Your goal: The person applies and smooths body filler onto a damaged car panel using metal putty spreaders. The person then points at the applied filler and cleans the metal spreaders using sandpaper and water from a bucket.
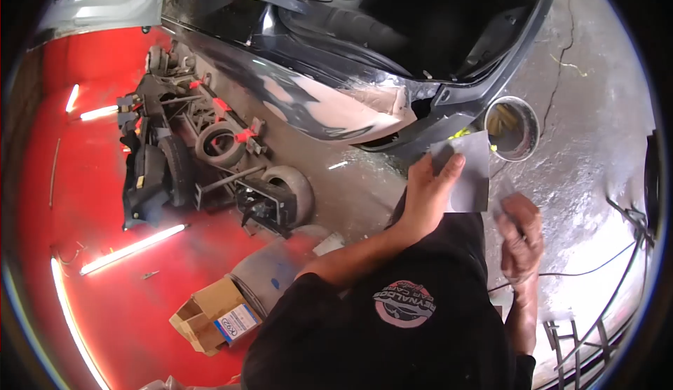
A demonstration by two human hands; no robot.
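Observation:
My left hand grips a flat grey rectangular sheet, with the thumb on top of it. Whether the sheet is sandpaper or a thin board I cannot tell. Off to the right of the sheet, my right hand has its fingers curled together; what they hold, if anything, is blurred. Ahead of both hands is a dark car body panel with patches of pinkish-beige filler along its lower corner. A round bucket with yellowish pieces inside stands just beyond the sheet.
Tyres and metal parts lie on the floor at the left. An open cardboard box sits near a grey cylindrical container. Lit tubes show against the red surface. A dark cable and metal stands are at the right.

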